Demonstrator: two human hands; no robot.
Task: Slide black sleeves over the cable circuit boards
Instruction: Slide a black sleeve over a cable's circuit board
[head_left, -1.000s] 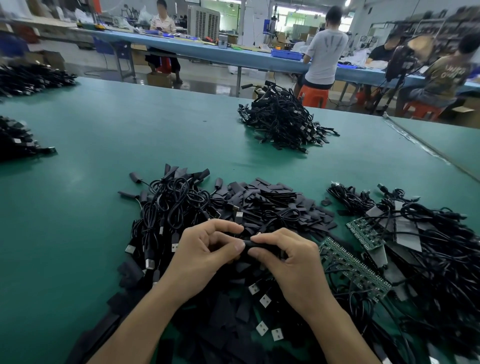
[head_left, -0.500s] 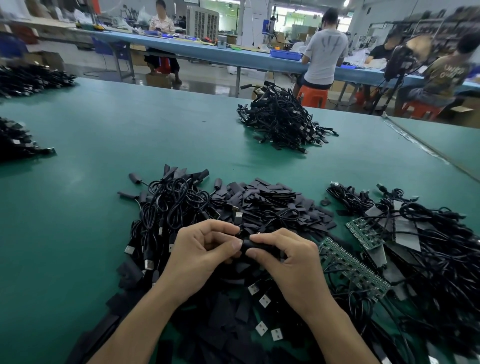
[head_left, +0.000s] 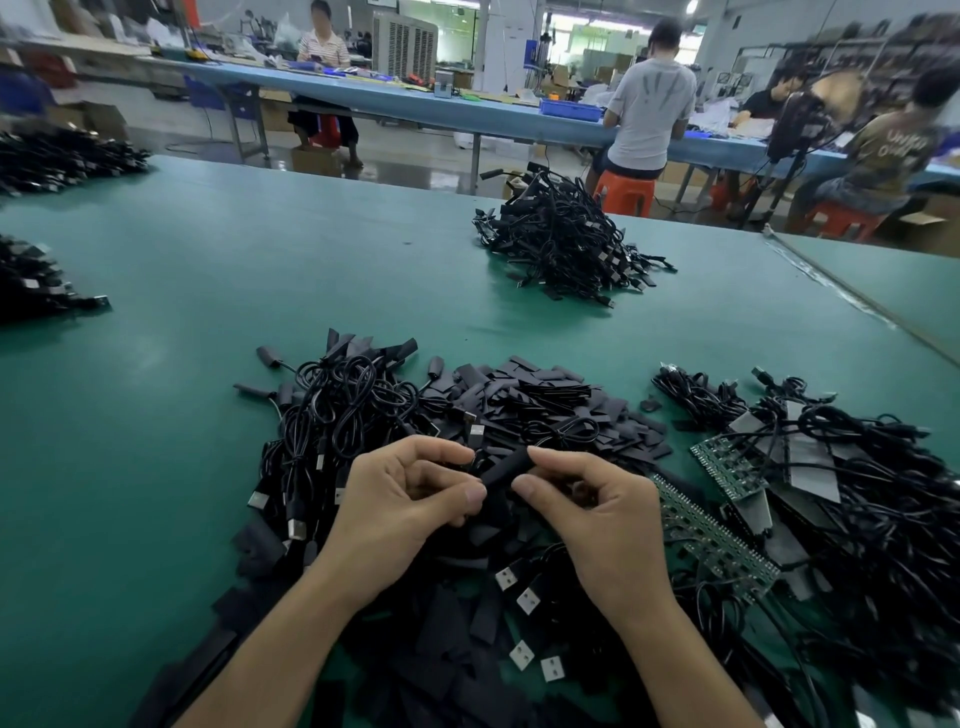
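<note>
A green tabletop (head_left: 156, 467) fills most of the view, with both hands meeting low in the middle of it. To the right of the right hand spreads a wide tangle of black cables (head_left: 872, 519), mixed with grey flat pieces. Under and just beyond both hands lies a heap of loose sleeves (head_left: 545, 405), flat and black, some spilling toward the wrists. Beyond the left hand and slightly to its left sits a bundle of coiled cables (head_left: 337, 410) with metal plugs at their ends. Well beyond the hands, a separate mound of cables (head_left: 561, 244) rests alone on the tabletop. Just beside the right hand, on its right, a long green circuit board strip (head_left: 711, 540) lies at a slant, partly under cables.

The left hand (head_left: 400, 509) has its fingers curled, thumb and forefinger pinching the lower end of one black sleeve (head_left: 506, 470). The right hand (head_left: 597, 525), also curled, pinches the upper end of the same sleeve between thumb and forefinger. The sleeve is tilted, held between the two hands above the heap. Whether a board is inside it cannot be told. A few white-faced plugs (head_left: 517, 584) lie between the wrists.
</note>
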